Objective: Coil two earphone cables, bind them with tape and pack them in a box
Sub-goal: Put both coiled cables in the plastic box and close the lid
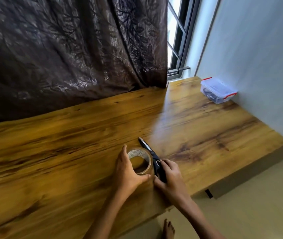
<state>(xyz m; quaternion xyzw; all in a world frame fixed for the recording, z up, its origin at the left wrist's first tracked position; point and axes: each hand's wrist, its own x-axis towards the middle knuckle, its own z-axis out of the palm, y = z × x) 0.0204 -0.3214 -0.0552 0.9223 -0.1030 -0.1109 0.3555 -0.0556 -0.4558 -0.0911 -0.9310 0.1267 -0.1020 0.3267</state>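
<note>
Your left hand point(128, 169): fingers point(123, 151) and thumb curled round the tape roll point(139, 160), which lies flat on the counter point(68, 135).

Your right hand point(170, 178): just right of the tape roll, fingers closed on the handles of the black scissors point(150, 150). The blades lie along the roll's right side and point away from you.

Box point(217, 90): clear plastic with red clips and the lid on. It sits well apart from the tape roll, far beyond it to the right, against the wall. Dark shapes show inside, too small to tell as cables or to count.

Earphone cables: none show loose anywhere around the tape roll.

Status, as a judgement: coiling, binding and packing look finished, with the cables probably in the box. At most, you have the tape and scissors left to put away. Confirm that the box holds both coils.
</note>
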